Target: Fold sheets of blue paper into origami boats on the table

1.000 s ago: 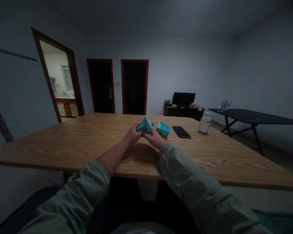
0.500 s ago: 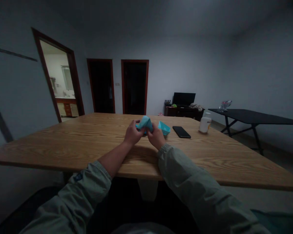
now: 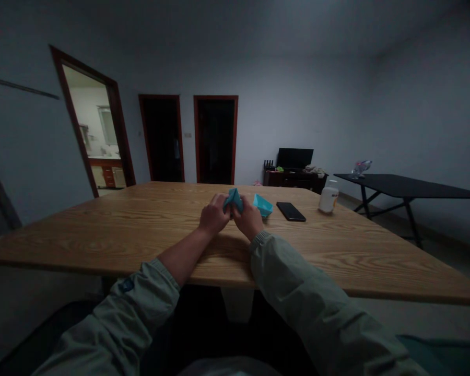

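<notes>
Both my hands meet over the middle of a wooden table [image 3: 102, 230]. My left hand [image 3: 213, 216] and my right hand [image 3: 247, 219] are closed side by side around a folded piece of blue paper [image 3: 233, 199], which sticks up between the thumbs and fingers. Much of the paper is hidden inside the two grips. Just right of my right hand a second blue folded paper shape [image 3: 262, 204], open like a small boat, lies on the table.
A black phone [image 3: 291, 211] lies flat to the right of the paper shape. A white bottle [image 3: 328, 198] stands further right near the table edge. Beyond are a black side table [image 3: 411, 186], a dark cabinet with a screen [image 3: 295, 167] and three doorways.
The blue paper stood as a wide triangle between my fingertips. My hands have since closed together around it and squeezed it narrower. The other paper shape has stayed put.
</notes>
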A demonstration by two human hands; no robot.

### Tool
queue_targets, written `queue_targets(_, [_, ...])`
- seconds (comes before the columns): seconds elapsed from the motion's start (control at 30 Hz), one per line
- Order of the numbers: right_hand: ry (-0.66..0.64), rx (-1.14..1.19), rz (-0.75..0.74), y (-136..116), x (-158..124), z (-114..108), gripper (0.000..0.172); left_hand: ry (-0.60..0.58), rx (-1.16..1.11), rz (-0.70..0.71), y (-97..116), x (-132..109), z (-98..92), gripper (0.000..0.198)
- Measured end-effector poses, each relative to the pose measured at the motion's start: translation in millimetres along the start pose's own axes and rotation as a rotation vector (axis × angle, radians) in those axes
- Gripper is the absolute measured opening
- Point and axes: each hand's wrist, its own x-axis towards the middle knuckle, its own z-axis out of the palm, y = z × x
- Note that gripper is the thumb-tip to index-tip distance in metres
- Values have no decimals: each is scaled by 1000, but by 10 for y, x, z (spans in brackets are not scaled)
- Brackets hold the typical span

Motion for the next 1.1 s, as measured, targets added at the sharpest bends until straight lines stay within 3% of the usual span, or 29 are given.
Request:
queue_targets(0.3, [-27,-125,-110,-11,-20,21,31,51,-84,-19,-23,40,-12,29])
queue_targets(0.53, [-3,-138,-18,39,13,-46,33,125,-114,-47,-150,79,0,34])
queue_targets(0.6, [-1,-111,-18,99,31,-65,36,159,-223,-118,-218,102,12,28])
queue_targets(0.7, [-33,-59,-138,182,40,-61,50,184,-539,-338,-290,135,66,23])
queue_targets(0.9, [-89,-22,-269,220,26,40,55,88,-997,-798,-280,150,178,20])
queue_targets(0.97, [-110,32,-310,228,29,72,51,44,-1106,-791,-263,133,171,22])
queue_targets(1.1, [-168,237,-340,289,58,118,48,-63,-1264,-607,-228,78,114,21])
